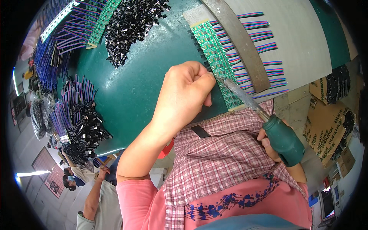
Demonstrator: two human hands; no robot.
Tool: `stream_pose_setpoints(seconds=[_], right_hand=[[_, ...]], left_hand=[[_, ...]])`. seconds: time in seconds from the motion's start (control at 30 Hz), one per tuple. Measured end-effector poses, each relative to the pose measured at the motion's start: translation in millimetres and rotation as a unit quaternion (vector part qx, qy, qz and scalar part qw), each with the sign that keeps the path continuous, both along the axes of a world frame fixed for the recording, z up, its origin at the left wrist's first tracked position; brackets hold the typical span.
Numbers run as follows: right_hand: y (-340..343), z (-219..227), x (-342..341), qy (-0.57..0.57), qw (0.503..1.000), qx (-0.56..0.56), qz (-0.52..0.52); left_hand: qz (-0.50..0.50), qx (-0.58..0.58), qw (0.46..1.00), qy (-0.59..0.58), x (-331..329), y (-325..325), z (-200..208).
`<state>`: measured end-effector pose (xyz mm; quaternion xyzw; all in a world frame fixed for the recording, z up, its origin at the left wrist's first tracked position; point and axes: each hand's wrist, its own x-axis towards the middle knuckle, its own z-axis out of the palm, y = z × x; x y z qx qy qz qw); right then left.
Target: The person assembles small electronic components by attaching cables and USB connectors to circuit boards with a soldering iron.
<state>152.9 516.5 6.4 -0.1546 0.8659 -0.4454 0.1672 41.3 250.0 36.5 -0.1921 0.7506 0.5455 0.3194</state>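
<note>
So, the left hand (186, 86) has its fingers pinched together, can't tell on what, beside the green circuit board (216, 53) right of centre frame. Right hand (270, 147) is wrapped around the soldering iron (285, 140); its tip sits so near those fingers that one slip could burn them. Metal bar (241, 42) lies across the wires (274, 71), upper right.

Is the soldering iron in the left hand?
No, the right hand grips the soldering iron by its green handle, while the left hand is closed at the green circuit-board panel's edge.
</note>
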Motion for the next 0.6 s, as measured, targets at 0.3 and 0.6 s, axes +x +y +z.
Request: stream_pose_setpoints(seconds=[0.3, 0.6], right_hand=[[5, -2, 12, -0.066, 0.998, -0.018, -0.019], [-3, -2, 0, 0.01, 1.0, -0.021, -0.003]], left_hand=[[0.008, -0.011, 1.0, -0.01, -3, 1, 3], [0.005, -0.014, 1.0, -0.004, -1, 0, 1]])
